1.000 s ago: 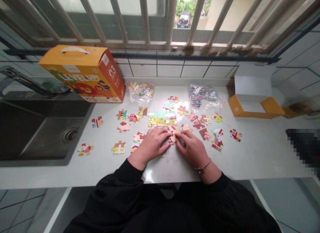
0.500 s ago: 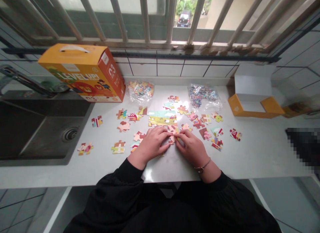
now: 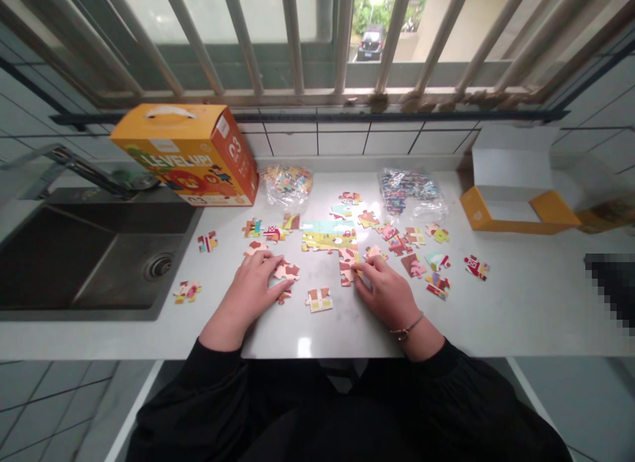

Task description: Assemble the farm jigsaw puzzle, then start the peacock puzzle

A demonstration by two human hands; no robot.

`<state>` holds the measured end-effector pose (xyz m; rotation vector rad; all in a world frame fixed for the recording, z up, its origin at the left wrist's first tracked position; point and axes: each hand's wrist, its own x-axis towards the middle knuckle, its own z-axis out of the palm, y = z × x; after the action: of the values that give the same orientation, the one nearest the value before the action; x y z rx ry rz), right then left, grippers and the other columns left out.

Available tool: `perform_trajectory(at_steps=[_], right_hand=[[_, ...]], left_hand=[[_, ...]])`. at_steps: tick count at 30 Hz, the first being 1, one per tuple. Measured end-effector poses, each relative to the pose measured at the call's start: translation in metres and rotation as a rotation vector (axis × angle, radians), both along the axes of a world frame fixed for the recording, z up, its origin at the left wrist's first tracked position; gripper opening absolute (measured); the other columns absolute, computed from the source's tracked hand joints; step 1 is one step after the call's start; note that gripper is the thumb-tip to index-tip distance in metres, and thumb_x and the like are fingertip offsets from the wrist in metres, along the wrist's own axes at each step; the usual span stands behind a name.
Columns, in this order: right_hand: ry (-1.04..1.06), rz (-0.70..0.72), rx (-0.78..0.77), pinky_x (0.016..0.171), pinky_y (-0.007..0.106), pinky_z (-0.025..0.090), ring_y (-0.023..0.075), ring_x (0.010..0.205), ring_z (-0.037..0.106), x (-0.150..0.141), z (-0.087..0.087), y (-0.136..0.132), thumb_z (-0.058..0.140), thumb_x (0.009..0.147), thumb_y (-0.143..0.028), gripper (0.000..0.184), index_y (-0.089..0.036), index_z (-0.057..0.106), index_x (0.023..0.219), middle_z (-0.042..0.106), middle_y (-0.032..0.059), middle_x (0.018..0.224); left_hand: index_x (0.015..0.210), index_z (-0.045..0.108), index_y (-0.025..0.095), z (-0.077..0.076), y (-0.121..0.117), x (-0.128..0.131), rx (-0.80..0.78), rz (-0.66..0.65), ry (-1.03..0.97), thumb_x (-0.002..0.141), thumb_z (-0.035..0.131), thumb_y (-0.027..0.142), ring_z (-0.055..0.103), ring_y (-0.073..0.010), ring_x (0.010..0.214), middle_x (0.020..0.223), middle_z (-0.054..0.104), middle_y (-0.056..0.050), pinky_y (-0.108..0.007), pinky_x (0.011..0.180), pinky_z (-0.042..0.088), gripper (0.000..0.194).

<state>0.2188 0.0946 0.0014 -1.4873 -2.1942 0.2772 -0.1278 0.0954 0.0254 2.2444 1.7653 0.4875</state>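
Note:
My left hand (image 3: 249,284) lies low over the counter with thumb and forefinger apart, on either side of a pink-and-brown puzzle piece (image 3: 288,271). Another piece beneath that thumb is partly hidden. My right hand (image 3: 387,291) has curled fingers, their tips against the right edge of a brown-patched pink puzzle piece (image 3: 346,274). That piece sits at the lower right of a joined puzzle section (image 3: 327,235) showing a green field and sky. Between my hands lies a loose white-and-brown puzzle piece (image 3: 320,300).
Loose pieces lie on both sides, such as a red barn piece (image 3: 477,267). Two plastic bags of pieces (image 3: 286,184) (image 3: 413,192) lie at the back. An orange carton (image 3: 188,161) stands beside the sink (image 3: 163,310). An opened orange box (image 3: 506,225) sits back right.
My left hand has moved left, away from the joined section, to the loose pink-and-brown piece. My right hand stays by the section. The view has shifted slightly, and the white-and-brown piece is now uncovered.

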Motion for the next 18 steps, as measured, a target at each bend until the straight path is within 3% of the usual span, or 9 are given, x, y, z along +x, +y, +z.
perform_trajectory(at_steps=[7,13,18], right_hand=[[0.072,-0.058,0.015,0.072,0.031,0.055,0.0245,0.102,0.073,0.003,-0.004,0.0,0.059,0.106,-0.029,0.028,-0.024,0.071,0.131,0.073,0.0106,0.125],[0.177,-0.065,-0.028,0.071,0.033,0.054,0.0181,0.079,0.068,0.006,-0.001,0.001,0.059,0.104,-0.029,0.026,-0.023,0.07,0.127,0.072,0.0096,0.121],[0.319,-0.082,-0.019,0.075,0.034,0.054,0.0157,0.068,0.059,0.009,0.0,0.005,0.059,0.104,-0.028,0.021,-0.021,0.07,0.12,0.069,0.0051,0.103]], left_hand=[[0.123,0.073,0.021,-0.003,0.01,-0.009,-0.059,0.013,-0.08,0.089,0.085,0.046,0.063,-0.0328,0.122,0.122,0.069,-0.011,-0.052,0.111,0.052,0.043],[0.121,0.074,0.025,0.011,0.008,0.006,-0.155,0.045,-0.244,0.095,0.078,0.047,0.071,-0.0259,0.095,0.105,0.077,-0.005,-0.039,0.085,0.056,0.034],[0.119,0.076,0.025,0.021,-0.004,0.034,-0.343,0.129,-0.486,0.098,0.072,0.058,0.07,-0.0191,0.068,0.088,0.077,-0.001,-0.033,0.068,0.054,0.039]])
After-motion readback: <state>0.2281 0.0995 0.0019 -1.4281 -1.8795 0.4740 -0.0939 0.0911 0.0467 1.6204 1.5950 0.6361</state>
